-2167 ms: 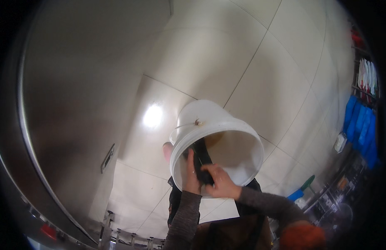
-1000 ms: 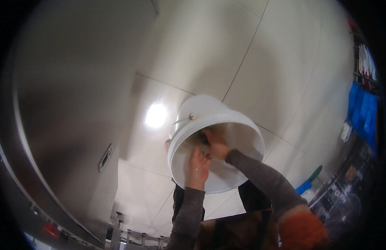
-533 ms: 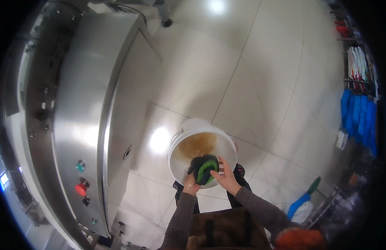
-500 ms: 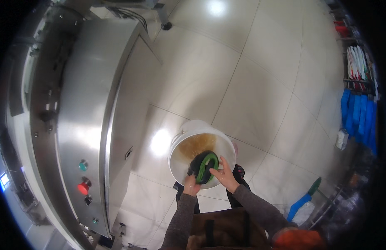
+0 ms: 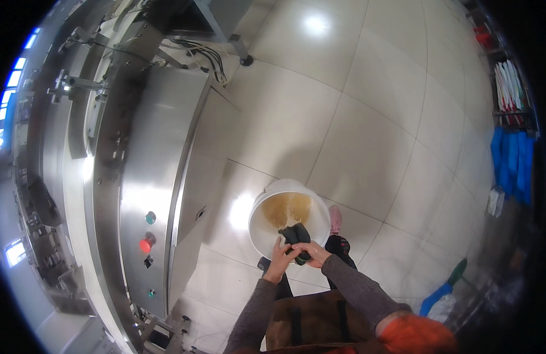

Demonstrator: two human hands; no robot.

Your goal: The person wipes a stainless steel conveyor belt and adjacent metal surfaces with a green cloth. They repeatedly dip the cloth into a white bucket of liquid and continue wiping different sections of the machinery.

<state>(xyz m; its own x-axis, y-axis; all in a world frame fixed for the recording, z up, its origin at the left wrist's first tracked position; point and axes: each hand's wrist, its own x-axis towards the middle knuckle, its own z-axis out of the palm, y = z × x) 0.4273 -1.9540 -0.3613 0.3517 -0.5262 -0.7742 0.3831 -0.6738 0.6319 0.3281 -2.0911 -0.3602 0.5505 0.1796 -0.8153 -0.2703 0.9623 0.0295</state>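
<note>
A round white bucket (image 5: 256, 230) stands on the floor in front of me, with cloudy yellow-brown liquid low inside. Over its near rim I hold a soft, folded black-and-green piece (image 5: 295, 234), its exact kind unclear. My right hand (image 5: 313, 252) is closed around its right side, fingers over the top. On the near left side, my left hand (image 5: 279, 261) grips it too, with the thumb raised. The two hands almost meet. The underside of the piece is hidden by my fingers.
To the left stands a steel machine (image 5: 161, 147) with a red knob (image 5: 146, 244) and green buttons. Cables (image 5: 211, 59) lie behind it. At the right edge hang blue items (image 5: 512, 159) on a rack. A green-and-blue tool (image 5: 441, 295) is at the lower right.
The black-and-green piece has turned and been squeezed smaller, its green opening now mostly out of sight. My right hand has closed on it. The whole view has shifted slightly.
</note>
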